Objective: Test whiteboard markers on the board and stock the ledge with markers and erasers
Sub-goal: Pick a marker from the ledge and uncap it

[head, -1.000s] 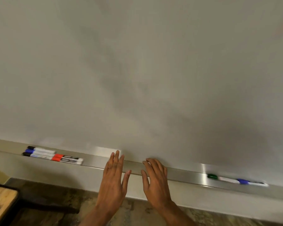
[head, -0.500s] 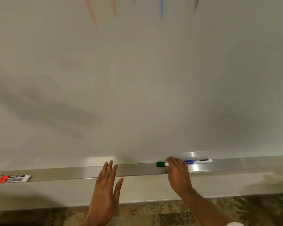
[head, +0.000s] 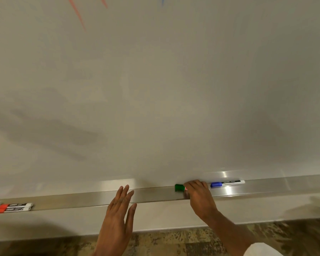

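While the right hand [head: 199,196] curls round the green-capped marker [head: 179,187], the left hand [head: 118,217] hovers flat-fingered alongside; lifting and uncapping likely follow.

Person at the board: two bare hands, bare forearms, one scrap of pale sleeve.

Left hand [head: 118,217], lower centre of frame: bare, long slim fingers [head: 127,194], and only a short stretch of bare wrist before the bottom edge cuts it off. Right hand [head: 199,197], right of centre: bare too, with the bare forearm [head: 229,230] running down to the lower right. The sleeve [head: 260,251] starts there: white or off-white, plain, smooth cloth with a rounded hem edge. Only a small patch of it shows at the bottom edge, so the garment type is unclear. Nails and finer skin detail are too soft to read.
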`<state>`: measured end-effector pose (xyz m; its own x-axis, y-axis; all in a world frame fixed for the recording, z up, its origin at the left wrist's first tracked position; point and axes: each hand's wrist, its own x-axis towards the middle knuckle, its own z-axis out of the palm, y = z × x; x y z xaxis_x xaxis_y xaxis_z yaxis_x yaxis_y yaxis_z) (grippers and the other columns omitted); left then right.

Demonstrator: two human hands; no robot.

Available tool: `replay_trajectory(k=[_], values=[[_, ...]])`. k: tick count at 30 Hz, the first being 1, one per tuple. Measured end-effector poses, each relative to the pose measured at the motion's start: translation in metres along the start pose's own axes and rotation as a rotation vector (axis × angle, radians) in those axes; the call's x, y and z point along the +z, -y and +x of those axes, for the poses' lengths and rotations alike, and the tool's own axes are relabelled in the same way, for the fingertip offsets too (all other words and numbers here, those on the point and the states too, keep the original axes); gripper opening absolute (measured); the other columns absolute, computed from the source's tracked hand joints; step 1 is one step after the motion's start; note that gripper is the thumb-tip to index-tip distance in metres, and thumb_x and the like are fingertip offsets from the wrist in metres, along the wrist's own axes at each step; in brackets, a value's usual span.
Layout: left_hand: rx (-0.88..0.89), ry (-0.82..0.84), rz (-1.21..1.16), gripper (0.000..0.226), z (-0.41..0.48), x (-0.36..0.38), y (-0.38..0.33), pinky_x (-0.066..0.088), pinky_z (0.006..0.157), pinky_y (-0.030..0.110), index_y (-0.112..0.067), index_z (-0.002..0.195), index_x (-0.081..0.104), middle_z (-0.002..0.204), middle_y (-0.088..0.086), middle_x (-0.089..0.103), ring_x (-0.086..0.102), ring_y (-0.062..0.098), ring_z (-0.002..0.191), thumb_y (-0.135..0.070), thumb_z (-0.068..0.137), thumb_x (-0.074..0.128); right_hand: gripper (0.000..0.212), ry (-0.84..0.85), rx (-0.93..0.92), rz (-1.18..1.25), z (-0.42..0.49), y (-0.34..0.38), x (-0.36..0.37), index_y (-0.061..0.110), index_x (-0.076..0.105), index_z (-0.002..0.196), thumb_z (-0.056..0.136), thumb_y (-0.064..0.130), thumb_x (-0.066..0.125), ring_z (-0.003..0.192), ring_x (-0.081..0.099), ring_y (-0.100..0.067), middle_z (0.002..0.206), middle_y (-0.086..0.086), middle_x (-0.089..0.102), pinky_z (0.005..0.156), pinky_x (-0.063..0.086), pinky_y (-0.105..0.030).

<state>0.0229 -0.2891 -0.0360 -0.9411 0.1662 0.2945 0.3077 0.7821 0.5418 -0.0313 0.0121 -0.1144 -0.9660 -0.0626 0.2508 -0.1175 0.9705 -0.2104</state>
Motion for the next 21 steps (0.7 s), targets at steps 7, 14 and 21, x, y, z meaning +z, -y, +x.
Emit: replay_trajectory(k=[7,14,21], values=[[-0.472,-0.034,-0.55,0.018,0.037,-0.033,-0.061,0.052,0.104,0.04,-0.037,0.112,0.069,0.116,-0.016,0.072,0.068,0.014,0.112,-0.03,0.101,0.057,0.028,-0.273,-0.01,0.435,0.02,0.086,-0.064,0.016,0.066,0.119,0.093,0.007,0.066,0.105,0.056,-0.011,0.116,0.002,0.064,0.094,0.049,-0.023],[-0.539,-0.035,-1.099,0.02,0.083,-0.106,-0.124,0.057,0.093,0.04,-0.005,0.105,0.077,0.102,0.016,0.077,0.074,0.024,0.101,-0.019,0.097,0.065,0.027,-0.224,-0.162,0.752,0.037,0.171,-0.177,0.022,0.063,0.124,0.1,0.014,0.055,0.107,0.059,-0.004,0.114,0.012,0.058,0.092,0.049,-0.018],[-0.42,0.044,-1.267,0.027,0.103,-0.181,-0.146,0.057,0.084,0.041,0.01,0.103,0.073,0.109,0.025,0.074,0.072,0.031,0.086,-0.012,0.091,0.062,0.01,0.007,0.129,1.278,0.05,0.215,-0.273,0.019,0.075,0.097,0.093,0.014,0.067,0.062,0.065,-0.017,0.076,-0.006,0.073,0.058,0.054,-0.035]])
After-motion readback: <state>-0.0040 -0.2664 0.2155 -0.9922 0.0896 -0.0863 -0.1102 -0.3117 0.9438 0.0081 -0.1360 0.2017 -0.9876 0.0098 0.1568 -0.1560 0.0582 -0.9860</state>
